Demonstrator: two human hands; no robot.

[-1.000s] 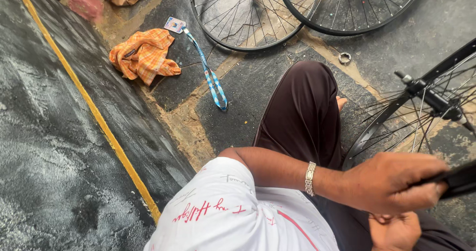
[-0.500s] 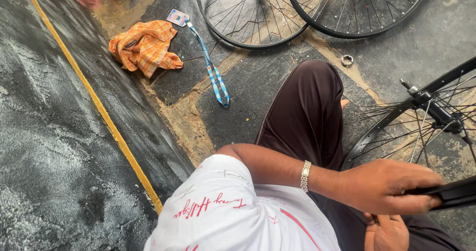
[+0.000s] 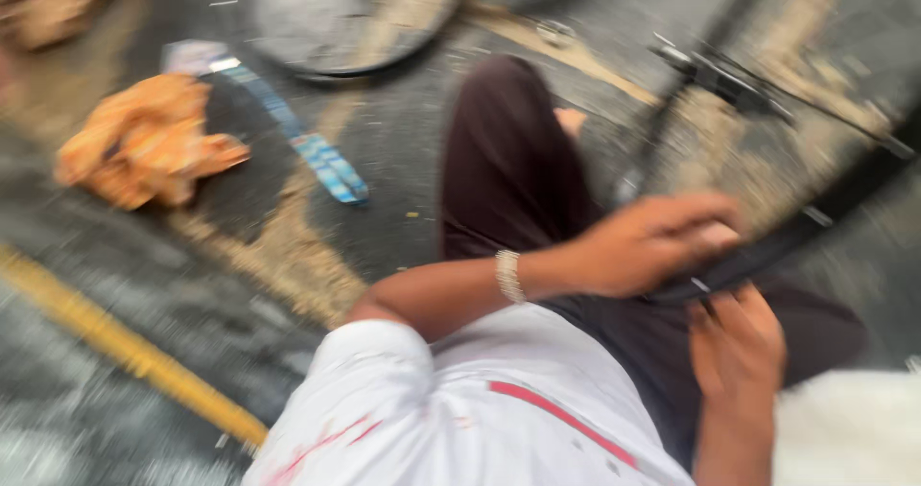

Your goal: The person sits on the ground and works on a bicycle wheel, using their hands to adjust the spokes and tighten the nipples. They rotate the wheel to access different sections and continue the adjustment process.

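The view is heavily motion-blurred. My left hand (image 3: 652,241), with a beaded band on its wrist, reaches across my dark-trousered knee (image 3: 508,160) and is closed over the black tyre (image 3: 815,222) of a bicycle wheel at the right. That wheel's hub and spokes (image 3: 724,73) lie above the hand. My right hand (image 3: 739,347) comes up from below, its fingertips against the underside of the same tyre just under my left hand. Blur hides whether it grips. My white sleeve (image 3: 460,409) fills the bottom centre.
An orange cloth (image 3: 144,145) lies on the ground at the left, with a blue strap (image 3: 317,155) beside it. Another wheel (image 3: 355,35) lies at the top. A yellow line (image 3: 125,347) crosses the lower left. A small metal ring (image 3: 556,30) sits near the top.
The camera has swung and the picture has blurred. My left hand stays on the tyre, and my right hand has come further up beneath it.
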